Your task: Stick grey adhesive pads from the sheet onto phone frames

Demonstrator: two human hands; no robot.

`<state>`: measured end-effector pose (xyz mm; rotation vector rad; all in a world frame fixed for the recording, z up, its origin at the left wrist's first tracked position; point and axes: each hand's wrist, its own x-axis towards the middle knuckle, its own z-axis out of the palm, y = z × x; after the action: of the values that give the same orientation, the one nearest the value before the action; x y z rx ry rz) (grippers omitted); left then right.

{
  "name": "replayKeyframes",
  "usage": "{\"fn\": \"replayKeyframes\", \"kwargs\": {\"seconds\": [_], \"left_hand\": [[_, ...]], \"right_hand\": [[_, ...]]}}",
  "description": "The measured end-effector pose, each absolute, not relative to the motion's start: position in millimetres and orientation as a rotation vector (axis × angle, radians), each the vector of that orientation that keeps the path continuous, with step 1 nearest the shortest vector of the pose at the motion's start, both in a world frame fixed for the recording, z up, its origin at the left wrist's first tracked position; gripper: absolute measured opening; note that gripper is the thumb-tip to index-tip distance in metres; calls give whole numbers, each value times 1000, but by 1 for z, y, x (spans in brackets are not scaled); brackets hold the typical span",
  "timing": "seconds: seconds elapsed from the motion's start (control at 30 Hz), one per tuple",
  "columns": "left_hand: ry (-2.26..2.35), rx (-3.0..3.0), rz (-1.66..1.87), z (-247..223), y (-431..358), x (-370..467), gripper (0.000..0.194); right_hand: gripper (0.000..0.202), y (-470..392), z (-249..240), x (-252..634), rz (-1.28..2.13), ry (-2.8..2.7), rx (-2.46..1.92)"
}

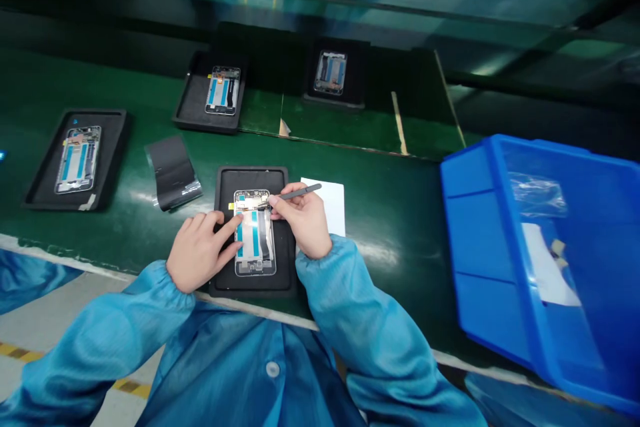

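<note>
An opened phone body (250, 240) with blue strips and a yellow tab lies in a black tray (285, 280) right in front of me. My right hand (306, 220) pinches dark tweezers (303, 191), whose tip reaches the phone's upper part. What the tip touches is too small to tell. My left hand (200, 247) rests on the phone's left side with index finger and thumb stretched out and apart, holding nothing. Partly under my right hand, a white sheet (334, 203) sticks out beside the tray.
More black trays with opened phones stand around: a left one (113, 170), a back-left one (193, 103) and a far one (360, 73). A dark film sheet (173, 170) lies left of my tray. The blue bin (490, 247) at right holds clear plastic and paper.
</note>
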<state>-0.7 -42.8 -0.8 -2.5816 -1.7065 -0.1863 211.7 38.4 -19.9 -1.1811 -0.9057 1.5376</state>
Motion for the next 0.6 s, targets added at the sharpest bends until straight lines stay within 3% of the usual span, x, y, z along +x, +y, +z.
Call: {"fn": "replayKeyframes", "kwargs": {"seconds": [0.1, 0.33, 0.6], "left_hand": [[-1632, -2588, -54, -1, -37, 3, 45], [-1540, -2572, -203, -8, -43, 0, 37], [-1600, -2567, -51, -5, -40, 5, 41]], "right_hand": [[48, 38, -20, 212, 1536, -925, -1174], [52, 39, -22, 212, 1540, -936, -1164], [53, 39, -22, 211, 1535, -950, -1139]]}}
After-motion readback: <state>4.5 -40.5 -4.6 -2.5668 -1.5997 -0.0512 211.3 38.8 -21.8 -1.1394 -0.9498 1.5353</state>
